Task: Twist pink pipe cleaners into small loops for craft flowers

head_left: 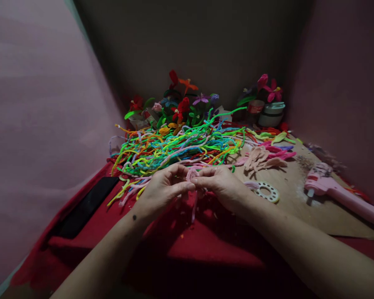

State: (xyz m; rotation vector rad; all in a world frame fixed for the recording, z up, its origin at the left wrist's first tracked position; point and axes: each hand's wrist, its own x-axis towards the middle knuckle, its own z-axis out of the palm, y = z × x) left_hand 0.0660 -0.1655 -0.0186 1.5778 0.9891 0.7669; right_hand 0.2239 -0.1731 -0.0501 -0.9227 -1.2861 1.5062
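Note:
Between my hands is a small pink pipe cleaner piece (pixel 192 174), bent into a loop at the top, with a thin end hanging below. My left hand (pixel 168 185) pinches it from the left, thumb in front. From the right, my right hand (pixel 220 182) grips it between thumb and fingers. Just beyond my hands lies a large heap of pipe cleaners (pixel 177 145) in green, yellow, orange, blue and pink. Peach and pink bent pieces (pixel 258 160) rest right of the heap.
A black flat object (pixel 85 205) lies at left on the red cloth (pixel 205 245). A round holed disc (pixel 267 192) and a pink glue gun (pixel 345 193) sit on the brown board (pixel 302 211). Pipe cleaner flowers (pixel 180 108) and a lidded jar (pixel 271 114) stand behind.

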